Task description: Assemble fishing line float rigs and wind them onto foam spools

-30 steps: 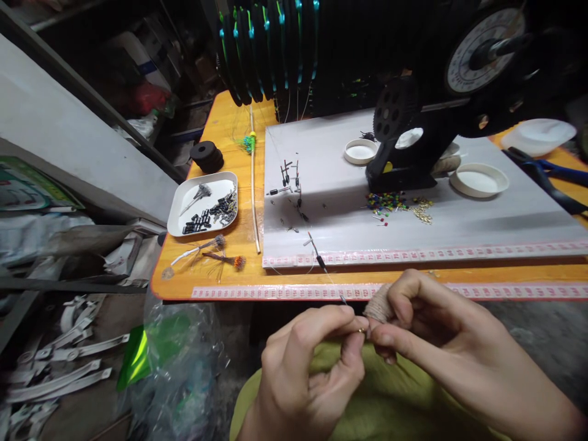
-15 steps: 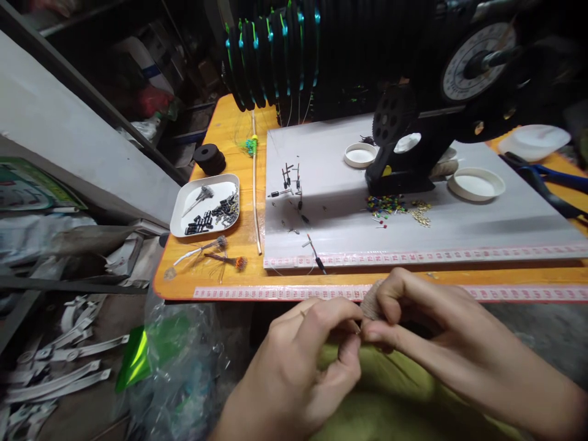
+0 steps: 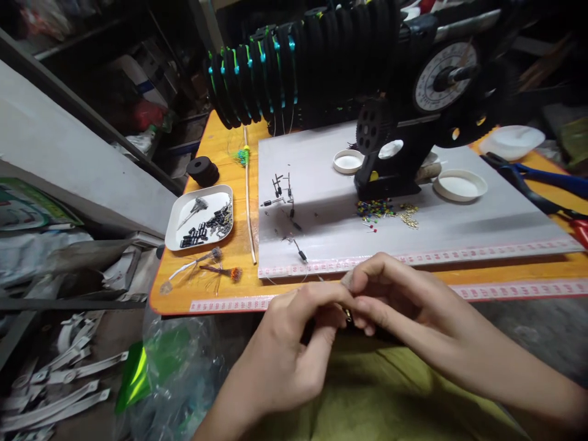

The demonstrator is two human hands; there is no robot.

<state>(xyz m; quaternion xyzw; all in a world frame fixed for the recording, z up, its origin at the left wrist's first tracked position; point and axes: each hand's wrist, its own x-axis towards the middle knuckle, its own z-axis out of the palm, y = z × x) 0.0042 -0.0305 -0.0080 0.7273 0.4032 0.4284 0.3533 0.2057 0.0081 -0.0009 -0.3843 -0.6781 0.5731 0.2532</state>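
My left hand (image 3: 296,343) is closed, thumb and index finger bent together in a pinch. My right hand (image 3: 404,306) meets it fingertip to fingertip, thumb and index finger also pressed together. Between them shows a small brass-coloured metal piece (image 3: 348,315), mostly covered by the fingers. A greyish patch, perhaps a finger wrap, appears at the right index fingertip. Just beyond the hands, on the white board (image 3: 321,245), lie a small black-sleeved piece on a thin line (image 3: 301,253), a pile of coloured beads or pins (image 3: 374,209) and a pile of small gold pieces (image 3: 408,215).
A white tray (image 3: 172,229) with black and metal bits stands at the left, a black spool stack (image 3: 202,171) behind it. The black machine (image 3: 337,55) with line-wound discs spans the back. Shallow white dishes (image 3: 460,185) and blue-handled pliers (image 3: 546,174) are right. Measuring tape (image 3: 519,291) runs along the front edge.
The view has turned slightly, shifting the bench leftward in the picture. My hands stay together, with fingers rearranged, and the brass-coloured piece now shows. The black-sleeved piece on the line has shifted on the board.
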